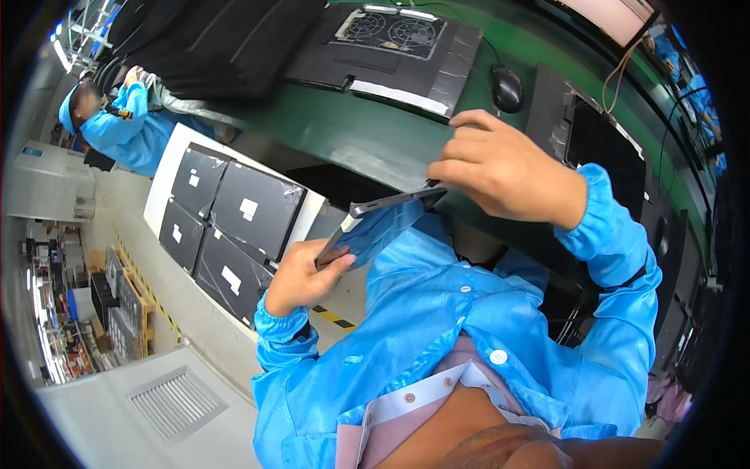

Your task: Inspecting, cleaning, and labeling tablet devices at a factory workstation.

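Note:
My left hand [301,279] grips a thin tablet [380,232] by its near left corner, thumb on the glossy screen. The tablet is tilted, its grey edge facing up and its screen mirroring blue. My right hand [504,166] is at the tablet's far right corner, thumb and fingers drawn together around a small dark piece. I cannot make out what that piece is or whether it is joined to the tablet. Both hands are above the gap between the green table [344,144] and my lap.
Black flat cases [254,205] with white labels lie on a white surface at the left. A black panel with round patterns [391,33], a black mouse [506,87] and a dark cloth [211,47] are on the table. A person in blue [125,129] works at far left.

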Demonstrator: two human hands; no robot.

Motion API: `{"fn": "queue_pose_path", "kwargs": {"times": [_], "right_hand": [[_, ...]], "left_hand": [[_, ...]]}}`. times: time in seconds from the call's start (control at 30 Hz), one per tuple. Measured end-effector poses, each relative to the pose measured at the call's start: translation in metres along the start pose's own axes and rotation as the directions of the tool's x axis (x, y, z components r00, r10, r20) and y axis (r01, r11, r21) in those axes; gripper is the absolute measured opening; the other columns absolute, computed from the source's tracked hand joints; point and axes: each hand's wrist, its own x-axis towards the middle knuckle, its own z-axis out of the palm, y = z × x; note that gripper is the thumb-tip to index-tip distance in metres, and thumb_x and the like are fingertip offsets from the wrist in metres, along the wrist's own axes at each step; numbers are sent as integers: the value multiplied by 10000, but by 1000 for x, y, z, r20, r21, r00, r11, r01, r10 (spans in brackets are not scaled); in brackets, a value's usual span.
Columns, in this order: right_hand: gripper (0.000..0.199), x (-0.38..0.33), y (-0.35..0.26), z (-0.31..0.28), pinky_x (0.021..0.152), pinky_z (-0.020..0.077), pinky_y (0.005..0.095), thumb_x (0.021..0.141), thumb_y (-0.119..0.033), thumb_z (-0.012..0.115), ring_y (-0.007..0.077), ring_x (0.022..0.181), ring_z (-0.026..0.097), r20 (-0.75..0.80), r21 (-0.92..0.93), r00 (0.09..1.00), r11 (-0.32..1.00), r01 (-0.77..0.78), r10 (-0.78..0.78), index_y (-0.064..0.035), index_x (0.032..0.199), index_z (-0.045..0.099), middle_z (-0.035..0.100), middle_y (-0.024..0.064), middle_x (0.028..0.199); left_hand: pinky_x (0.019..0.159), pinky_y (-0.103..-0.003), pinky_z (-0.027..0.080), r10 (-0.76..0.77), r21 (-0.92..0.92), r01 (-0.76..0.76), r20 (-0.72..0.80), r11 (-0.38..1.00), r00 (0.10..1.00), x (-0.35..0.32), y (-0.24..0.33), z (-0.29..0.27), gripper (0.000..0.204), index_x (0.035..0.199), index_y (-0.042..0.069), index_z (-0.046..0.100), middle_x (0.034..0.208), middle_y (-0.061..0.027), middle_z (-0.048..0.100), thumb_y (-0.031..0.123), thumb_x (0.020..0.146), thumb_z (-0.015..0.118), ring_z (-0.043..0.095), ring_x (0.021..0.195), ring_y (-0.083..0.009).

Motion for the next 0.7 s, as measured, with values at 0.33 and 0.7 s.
{"fn": "queue_pose_path", "kwargs": {"times": [0.33, 0.7], "right_hand": [[202, -11, -2, 12, 1077, 425, 488, 802, -28, 662, 266, 879, 631, 3, -25, 1000, 999, -21, 21, -55, 1000, 692, 606, 79, 854], [162, -17, -3, 7, 1091, 409, 507, 817, -29, 654, 269, 897, 631, 62, 10, 997, 999, -50, 49, -55, 972, 692, 602, 79, 837]], "left_hand": [[678, -372, 545, 62, 79, -63, 16, 995, 998, 11, 9, 9, 241, 1016, -63, 685, 863, -231, 722, 151, 920, 737, 723, 746, -337], [662, -367, 548, 53, 30, -53, 5, 998, 999, 15, 5, 16, 251, 1001, -71, 694, 836, -219, 728, 165, 926, 739, 713, 699, -292]]}}
